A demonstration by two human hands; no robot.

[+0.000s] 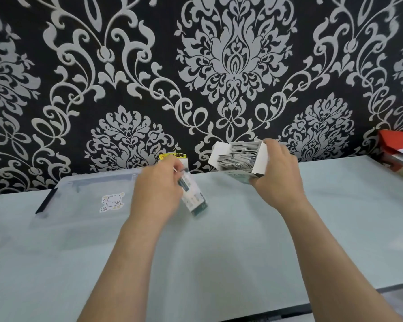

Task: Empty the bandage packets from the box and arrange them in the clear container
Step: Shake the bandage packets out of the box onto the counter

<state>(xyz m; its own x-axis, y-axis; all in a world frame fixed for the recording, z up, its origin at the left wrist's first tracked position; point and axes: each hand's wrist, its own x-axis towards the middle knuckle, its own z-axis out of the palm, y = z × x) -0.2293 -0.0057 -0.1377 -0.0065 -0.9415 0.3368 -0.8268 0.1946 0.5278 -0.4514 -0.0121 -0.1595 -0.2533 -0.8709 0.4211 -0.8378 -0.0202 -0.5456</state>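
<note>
My right hand (277,175) grips an open white bandage box (239,158), held above the table and tilted with its mouth towards me. Several packets fill the box. My left hand (157,191) holds a stack of bandage packets (193,197), white with dark green stripes, blurred by motion, over the right end of the clear container (84,201). The container lies on the table at the left, with a black latch and a small cartoon sticker on its top surface. I cannot tell what is inside it.
A second box with a yellow label (172,156) stands behind my left hand against the patterned wall. A red folder and stacked papers (398,147) sit at the far right. The pale glass table (219,252) ends at a dark front edge near me.
</note>
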